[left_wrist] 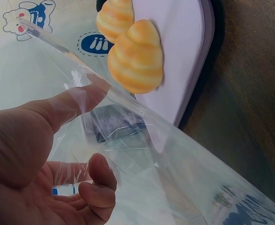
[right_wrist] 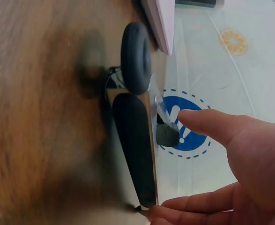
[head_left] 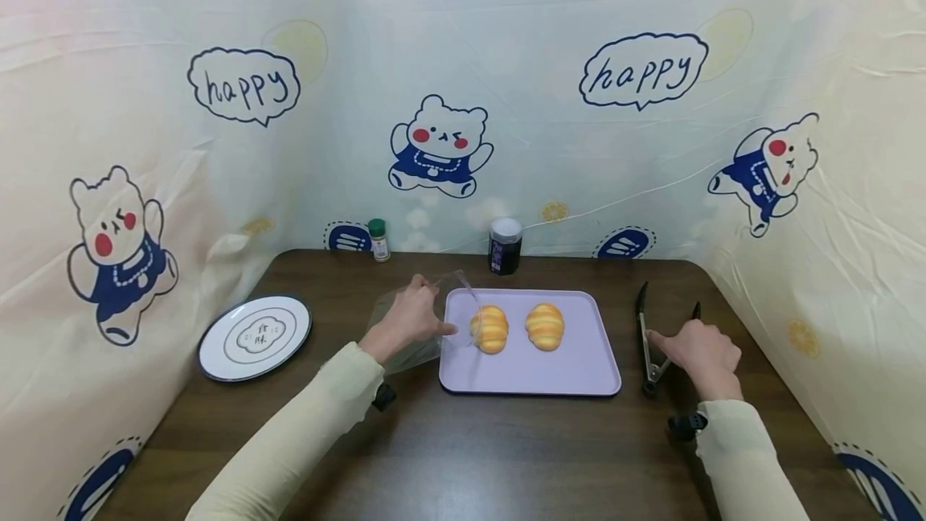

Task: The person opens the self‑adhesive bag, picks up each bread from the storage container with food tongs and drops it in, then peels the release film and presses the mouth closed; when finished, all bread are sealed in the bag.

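Note:
At the left side of the lilac tray (head_left: 531, 375), my left hand (head_left: 411, 313) is at a clear plastic bag (head_left: 424, 354). The left wrist view shows its thumb stretched along the bag's rim, well apart from the bent fingers, with film over the thumb. Two bread rolls (head_left: 546, 326) lie side by side on the tray, the left one partly behind the film. My right hand (head_left: 703, 354) spans a pair of tongs (head_left: 644, 328) with black grips, spread in a V. Seen from the right wrist, the thumb points at one arm while fingertips touch the other arm's end.
A round white plate (head_left: 255, 338) with a dark rim is at the table's left edge. Against the back stand a small green-capped bottle (head_left: 379, 241) and a dark jar (head_left: 505, 248) with a pale lid. Printed cloth (head_left: 347, 151) hangs round the table's back and sides.

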`<state>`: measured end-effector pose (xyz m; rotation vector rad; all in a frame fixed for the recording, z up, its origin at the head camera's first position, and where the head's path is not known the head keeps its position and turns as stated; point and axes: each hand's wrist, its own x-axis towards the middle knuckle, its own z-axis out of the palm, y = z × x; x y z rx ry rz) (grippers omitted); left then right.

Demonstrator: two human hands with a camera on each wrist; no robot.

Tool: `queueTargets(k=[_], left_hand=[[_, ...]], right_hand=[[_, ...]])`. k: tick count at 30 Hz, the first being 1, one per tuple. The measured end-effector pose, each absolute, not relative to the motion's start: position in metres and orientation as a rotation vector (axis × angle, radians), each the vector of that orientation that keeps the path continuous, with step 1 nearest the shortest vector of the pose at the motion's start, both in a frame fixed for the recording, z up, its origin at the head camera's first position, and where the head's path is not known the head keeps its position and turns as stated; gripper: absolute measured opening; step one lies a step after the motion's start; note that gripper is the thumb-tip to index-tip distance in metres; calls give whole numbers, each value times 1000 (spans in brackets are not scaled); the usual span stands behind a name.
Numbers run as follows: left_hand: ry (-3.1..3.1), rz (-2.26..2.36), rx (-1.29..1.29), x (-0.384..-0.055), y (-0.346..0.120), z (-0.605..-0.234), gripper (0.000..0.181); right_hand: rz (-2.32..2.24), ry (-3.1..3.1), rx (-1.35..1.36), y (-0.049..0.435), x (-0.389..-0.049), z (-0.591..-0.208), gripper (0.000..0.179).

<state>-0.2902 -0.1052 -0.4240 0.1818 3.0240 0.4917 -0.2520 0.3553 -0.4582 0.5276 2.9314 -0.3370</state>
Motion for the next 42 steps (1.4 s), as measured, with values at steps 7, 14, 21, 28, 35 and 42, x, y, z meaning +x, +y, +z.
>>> queueTargets(k=[7,14,21,28,35,42], left_hand=[[3022,483,173,-290,-105,-424,85],[3018,479,159,-290,-103,-424,85],[3014,475,148,-289,-103,-424,84],[3013,462,159,-289,-104,-423,82],[3006,463,153,-290,-105,-424,82],[3002,456,136,-290,-106,-424,83]], right_hand=[[-327,2924,514,354,-251,-463,85],[-335,2912,456,355,-252,-467,82],[-351,2897,436,359,-254,-464,82],[-360,2846,412,364,-255,-461,97],[-506,2767,397,376,-255,-460,74],[-528,2796,425,382,-258,-463,82]])
